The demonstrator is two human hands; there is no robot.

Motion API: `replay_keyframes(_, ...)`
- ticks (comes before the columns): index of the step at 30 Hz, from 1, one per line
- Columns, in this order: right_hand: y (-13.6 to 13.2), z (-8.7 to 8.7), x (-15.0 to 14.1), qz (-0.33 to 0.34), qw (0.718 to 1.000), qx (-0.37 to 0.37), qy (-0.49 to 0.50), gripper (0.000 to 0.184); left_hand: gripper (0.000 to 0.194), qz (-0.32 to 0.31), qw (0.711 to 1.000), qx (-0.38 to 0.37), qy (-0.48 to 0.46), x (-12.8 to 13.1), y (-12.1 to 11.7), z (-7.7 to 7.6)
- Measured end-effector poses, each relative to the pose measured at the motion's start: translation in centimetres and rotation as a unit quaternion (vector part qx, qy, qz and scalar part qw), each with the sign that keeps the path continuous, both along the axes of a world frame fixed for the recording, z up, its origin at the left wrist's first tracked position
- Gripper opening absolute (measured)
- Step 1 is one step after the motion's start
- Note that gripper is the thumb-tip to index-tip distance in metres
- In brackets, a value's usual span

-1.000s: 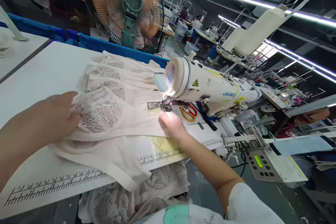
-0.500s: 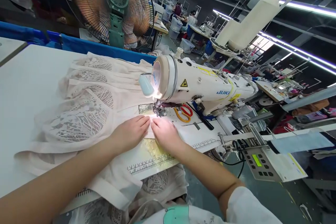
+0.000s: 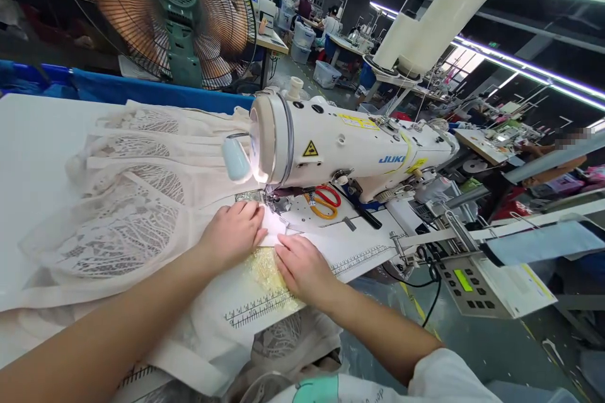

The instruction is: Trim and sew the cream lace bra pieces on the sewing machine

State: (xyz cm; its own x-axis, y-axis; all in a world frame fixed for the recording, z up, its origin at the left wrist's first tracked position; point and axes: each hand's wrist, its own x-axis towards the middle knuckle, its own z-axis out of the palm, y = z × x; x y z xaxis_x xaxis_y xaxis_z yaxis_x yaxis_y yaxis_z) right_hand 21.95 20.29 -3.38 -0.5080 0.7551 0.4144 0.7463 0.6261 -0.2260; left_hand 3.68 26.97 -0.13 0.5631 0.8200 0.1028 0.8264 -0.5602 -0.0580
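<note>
Under the needle end of a white sewing machine (image 3: 350, 145) lies the pale edge of a lace garment (image 3: 271, 228). My left hand (image 3: 234, 233) is closed on this fabric just left of the needle, thumb pointing to the right. At the fabric's near right edge, my right hand (image 3: 305, 267) has its fingers bent and pressed together, gripping the edge; its underside is hidden. Beige garments with lace panels (image 3: 127, 227) spread across the table left of my left hand. A yellowish patch (image 3: 267, 267) shows on the table between my hands.
Scissors with red and orange handles (image 3: 324, 201) lie on the machine bed beside a black-handled tool (image 3: 368, 215). A ruler strip (image 3: 258, 312) runs along the table's front edge. A large fan (image 3: 174, 12) stands behind. To the right hangs a control box (image 3: 472, 286).
My right hand has drawn back towards me and away from the needle, showing more pale fabric between my hands. My left hand stays by the needle. The camera view has shifted.
</note>
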Motion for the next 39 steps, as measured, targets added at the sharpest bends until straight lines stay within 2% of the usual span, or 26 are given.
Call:
replay_keyframes(8, 0.0, 0.0, 0.1, 0.014, 0.999, -0.040, 0.004, 0.026, 0.038, -0.006, 1.000, -0.017, -0.003, -0.1, 0.5, 0.2)
replay_keyframes(18, 0.1, -0.1, -0.4, 0.018, 0.999, -0.039, 0.003, 0.024, 0.039, -0.007, 1.000, -0.017, -0.014, -0.2, 0.9, -0.1)
replay_keyframes(24, 0.8, 0.1, -1.1, 0.014, 0.999, -0.031, -0.008, 0.025, 0.042, -0.020, 1.000, 0.002, -0.021, -0.9, 2.6, -0.6)
replay_keyframes(28, 1.5, -0.2, -1.7, 0.002, 0.999, -0.032, -0.008, 0.026, 0.040, -0.046, 0.999, 0.010, -0.025, -1.4, 3.7, -0.1)
replay_keyframes(31, 1.8, -0.4, -2.1, -0.003, 0.999, -0.032, -0.005, 0.027, 0.034, -0.067, 0.997, 0.017, -0.026, -1.2, 3.1, 0.3)
replay_keyframes(34, 2.0, -0.4, -2.4, 0.004, 1.000, -0.018, -0.006, 0.028, 0.036, -0.092, 0.996, 0.005, -0.020, -0.6, 1.2, -0.1)
replay_keyframes(39, 2.1, -0.4, -2.3, 0.010, 1.000, 0.003, 0.013, 0.032, 0.050, -0.064, 0.998, -0.019, -0.022, -0.4, -1.3, -1.0)
